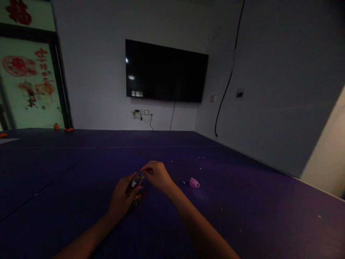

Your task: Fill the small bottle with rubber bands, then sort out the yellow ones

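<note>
My left hand (123, 194) is wrapped round a small clear container (138, 178) with colourful bands inside, its open top tilted up. At the container's rim, the fingers of my right hand (156, 173) are pinched together; whatever they hold is too small and dark to make out. Several loose coloured bands (137, 198), yellow and red among them, lie on the dark purple floor just below the container. A pink cap-like piece with a loop (194, 182) rests on the floor to the right of my right hand.
Small white scraps (200, 168) are scattered over the purple floor (81, 172). Beyond it, a black television (165, 72) hangs on the wall above sockets and cables. A black cable (229, 77) dangles at the right. Orange objects (68, 129) sit by the door at the left.
</note>
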`<state>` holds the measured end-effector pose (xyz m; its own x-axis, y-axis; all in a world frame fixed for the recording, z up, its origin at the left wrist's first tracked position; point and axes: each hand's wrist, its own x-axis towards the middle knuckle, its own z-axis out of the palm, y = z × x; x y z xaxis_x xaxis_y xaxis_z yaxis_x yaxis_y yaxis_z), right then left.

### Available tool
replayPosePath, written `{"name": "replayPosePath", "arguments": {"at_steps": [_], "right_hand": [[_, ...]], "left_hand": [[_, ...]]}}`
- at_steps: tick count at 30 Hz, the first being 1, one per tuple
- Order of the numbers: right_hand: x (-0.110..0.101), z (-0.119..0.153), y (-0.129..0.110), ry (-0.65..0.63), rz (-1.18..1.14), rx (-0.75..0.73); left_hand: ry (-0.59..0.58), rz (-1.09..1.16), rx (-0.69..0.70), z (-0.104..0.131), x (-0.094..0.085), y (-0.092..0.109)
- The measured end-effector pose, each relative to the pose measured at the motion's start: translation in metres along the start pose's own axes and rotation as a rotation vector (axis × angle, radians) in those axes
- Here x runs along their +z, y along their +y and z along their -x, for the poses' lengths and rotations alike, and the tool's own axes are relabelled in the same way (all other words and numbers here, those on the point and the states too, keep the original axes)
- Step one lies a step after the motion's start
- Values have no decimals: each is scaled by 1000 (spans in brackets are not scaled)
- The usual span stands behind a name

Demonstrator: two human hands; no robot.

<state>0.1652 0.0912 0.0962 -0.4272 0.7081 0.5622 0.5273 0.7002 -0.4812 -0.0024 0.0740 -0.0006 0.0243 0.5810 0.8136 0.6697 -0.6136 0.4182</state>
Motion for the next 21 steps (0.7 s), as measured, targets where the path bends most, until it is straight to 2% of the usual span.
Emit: {"name": "replayPosePath", "arguments": {"at_steps": [4,7,11,15,21], "right_hand": [[-2,1,-6,-135,22,33],[0,0,-6,-115,-47,179],[2,-2,-3,-76,-273,317],[2,-2,0,-60,-415,302],[3,-4,5,-15,-475,262]], "left_hand": [[-47,-25,32,1,-1,2],[-53,-23,60,1,-1,2],[-36,-16,79,2,0,-1],[-21,-13,19,1,1,-2],[45,16,-43,0,-1,3]]}}
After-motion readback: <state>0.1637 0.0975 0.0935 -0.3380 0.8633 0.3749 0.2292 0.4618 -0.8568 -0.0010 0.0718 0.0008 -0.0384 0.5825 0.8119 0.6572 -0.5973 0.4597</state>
